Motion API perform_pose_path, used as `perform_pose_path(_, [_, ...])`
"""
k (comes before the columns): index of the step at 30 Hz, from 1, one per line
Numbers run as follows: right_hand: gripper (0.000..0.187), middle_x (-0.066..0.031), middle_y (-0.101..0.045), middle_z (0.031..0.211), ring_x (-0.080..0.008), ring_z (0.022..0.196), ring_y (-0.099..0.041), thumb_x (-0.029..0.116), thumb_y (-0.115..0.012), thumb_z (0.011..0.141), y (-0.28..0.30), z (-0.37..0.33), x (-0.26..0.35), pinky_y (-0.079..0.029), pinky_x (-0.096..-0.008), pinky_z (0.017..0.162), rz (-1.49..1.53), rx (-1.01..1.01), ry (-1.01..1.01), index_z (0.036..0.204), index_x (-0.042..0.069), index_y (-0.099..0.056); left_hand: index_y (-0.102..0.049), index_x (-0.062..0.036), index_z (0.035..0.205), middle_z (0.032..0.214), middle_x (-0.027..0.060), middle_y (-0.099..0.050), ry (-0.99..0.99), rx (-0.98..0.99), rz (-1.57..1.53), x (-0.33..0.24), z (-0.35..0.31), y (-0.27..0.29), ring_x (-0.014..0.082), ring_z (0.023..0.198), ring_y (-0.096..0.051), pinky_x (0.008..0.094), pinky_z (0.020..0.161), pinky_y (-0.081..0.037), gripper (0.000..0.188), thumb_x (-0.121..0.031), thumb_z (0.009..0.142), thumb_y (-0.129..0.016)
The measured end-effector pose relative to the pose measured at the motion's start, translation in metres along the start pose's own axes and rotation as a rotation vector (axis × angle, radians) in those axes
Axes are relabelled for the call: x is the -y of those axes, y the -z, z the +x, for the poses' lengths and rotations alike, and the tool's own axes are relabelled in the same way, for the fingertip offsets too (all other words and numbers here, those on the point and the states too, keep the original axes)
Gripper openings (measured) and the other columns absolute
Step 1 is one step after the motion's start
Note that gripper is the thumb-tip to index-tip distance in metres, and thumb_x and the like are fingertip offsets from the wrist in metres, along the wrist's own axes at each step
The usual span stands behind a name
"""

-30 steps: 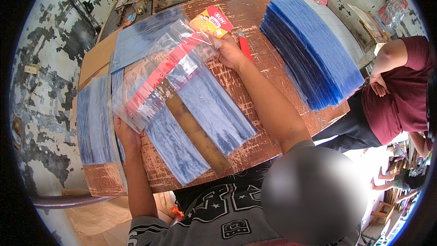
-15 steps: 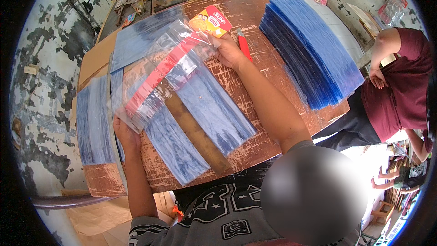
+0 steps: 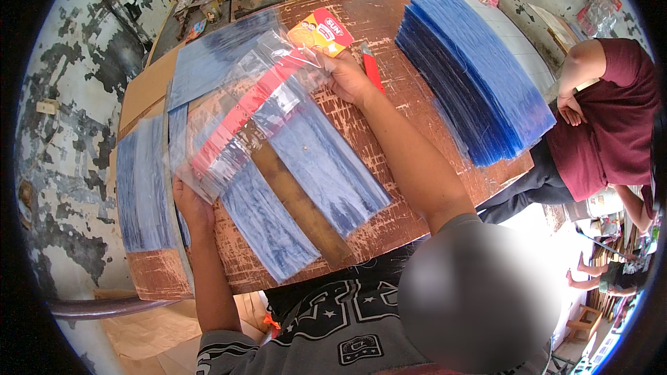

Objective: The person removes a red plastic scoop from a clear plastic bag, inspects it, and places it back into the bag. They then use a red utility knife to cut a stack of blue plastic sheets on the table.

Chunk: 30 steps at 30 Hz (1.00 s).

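Between my two hands stretches a clear plastic bag point(image 3: 251, 105) with a red band across it, held slantwise over the table. At its lower left corner, my left hand point(image 3: 194, 203) closes on the edge. My right hand point(image 3: 347, 79) pinches the upper right corner, its fingertips partly behind the film. Beneath the bag lie bluish plastic sheets point(image 3: 332, 161), with a flat brown strip point(image 3: 299, 203) running lengthwise across them. A yellow and red packet point(image 3: 321, 30) is just beyond my right hand. The red-handled cutter point(image 3: 372, 71) lies beside that hand.
A tall stack of blue plastic sheets point(image 3: 479, 69) stands at the right of the worn brown table point(image 3: 417, 121). More bluish sheets point(image 3: 144, 187) lie at the left, beside a long straight edge point(image 3: 174, 236). A person in a maroon shirt point(image 3: 604, 111) stands close on the right.
My hands and the bag stay almost still. The person on the right has shifted slightly, and a figure in the background has moved.
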State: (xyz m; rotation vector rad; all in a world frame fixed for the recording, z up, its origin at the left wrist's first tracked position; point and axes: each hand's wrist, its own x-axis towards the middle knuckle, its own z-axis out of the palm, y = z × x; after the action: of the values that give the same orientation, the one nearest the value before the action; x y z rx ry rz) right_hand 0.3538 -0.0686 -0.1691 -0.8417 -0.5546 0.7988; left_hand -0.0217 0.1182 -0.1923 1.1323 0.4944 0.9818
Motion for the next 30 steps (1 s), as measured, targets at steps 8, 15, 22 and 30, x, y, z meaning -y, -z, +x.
perform_pose_path(8, [0.033,-0.0007,-0.070,0.114,-0.0101,0.087,-0.067,0.019,-0.068,0.098,-0.006,-0.005,0.007,-0.054,-0.0258,0.064,-0.012,0.011,0.006,0.129,0.007,-0.063,-0.059,0.0008,0.122,0.117,0.0116,-0.068,-0.014,0.031,0.002,0.000,0.000,0.001,0.0209,0.102,-0.069,0.0351,0.088,-0.057,0.026,-0.016,0.103,-0.058])
perform_pose_path(15, [0.034,0.0029,-0.069,0.117,-0.0066,0.091,-0.064,0.021,-0.069,0.098,-0.009,-0.009,0.010,-0.051,-0.0226,0.066,-0.047,0.006,-0.012,0.130,0.011,-0.064,-0.058,0.0022,0.126,0.117,0.0120,-0.068,0.012,-0.025,0.009,-0.006,-0.004,-0.012,0.0190,0.100,-0.069,0.0329,0.087,-0.057,0.027,-0.012,0.103,-0.057])
perform_pose_path(22, [0.034,0.0043,-0.068,0.112,-0.0055,0.088,-0.063,0.024,-0.071,0.097,-0.012,-0.010,0.012,-0.050,-0.0229,0.064,-0.074,0.028,-0.007,0.127,0.012,-0.065,-0.059,0.0027,0.125,0.119,0.0123,-0.068,0.010,-0.006,0.012,-0.008,-0.005,-0.012,0.0189,0.101,-0.069,0.0327,0.087,-0.057,0.027,-0.012,0.102,-0.059])
perform_pose_path(30, [0.034,0.0038,-0.069,0.112,-0.0060,0.088,-0.064,0.024,-0.074,0.095,-0.017,-0.013,0.014,-0.051,-0.0220,0.063,-0.071,-0.005,0.004,0.125,0.012,-0.066,-0.058,0.0025,0.125,0.120,0.0117,-0.067,-0.006,0.003,0.036,-0.003,-0.002,-0.007,0.0181,0.103,-0.068,0.0319,0.089,-0.057,0.028,-0.015,0.103,-0.059])
